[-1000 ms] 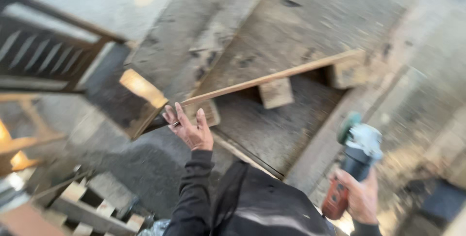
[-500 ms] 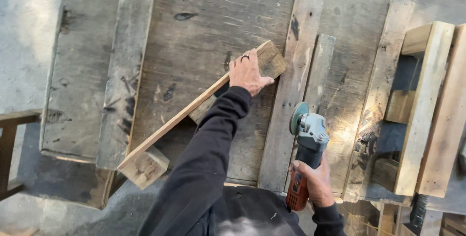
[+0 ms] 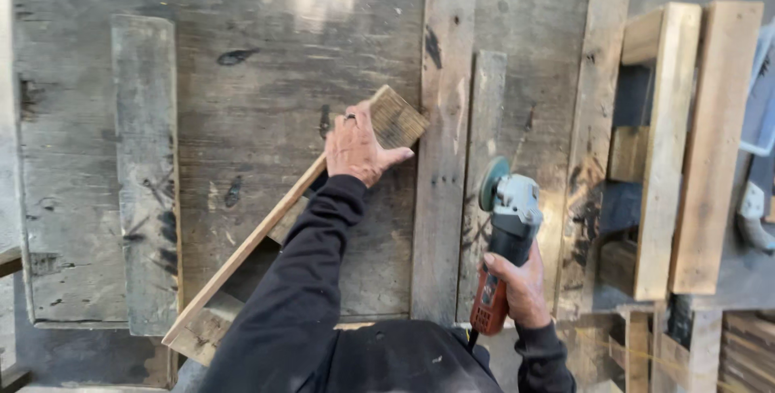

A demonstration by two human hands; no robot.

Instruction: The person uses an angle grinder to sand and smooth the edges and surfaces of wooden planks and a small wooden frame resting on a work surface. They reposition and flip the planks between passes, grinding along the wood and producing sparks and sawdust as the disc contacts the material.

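At centre frame, left hand (image 3: 355, 149) laid flat over the upper end of a long wooden plank (image 3: 266, 227), fingers pressed close together along its top face, thumb hooked out toward 3 o'clock. Plank tilted on edge, running from about 7 o'clock up to 1 o'clock, lower end by a small wood block (image 3: 202, 336), upper end broad and showing rough, striped end grain. Pale tan along the narrow edge, darker and weathered on the wide face.

Toward 4 o'clock from that hand, right hand (image 3: 521, 288) wrapped around the red handle of an angle grinder (image 3: 504, 235), fingers curled tight about the grip. Grinder body grey, with a teal disc guard at its top end pointing to 12 o'clock, held just above the boards and well apart from the plank. Cannot tell whether the disc spins.

Underneath both, a worn grey wooden worktop (image 3: 266, 54) of wide boards, stained with dark marks, a vertical batten (image 3: 145, 175) at 9 o'clock and another upright board (image 3: 442, 142) between the two hands.

Off at 3 o'clock, a pallet-like frame (image 3: 674, 142) of pale timber lying flat, open gaps between its slats holding only a short cross block; nothing else visible inside. Dark sleeves on both arms.
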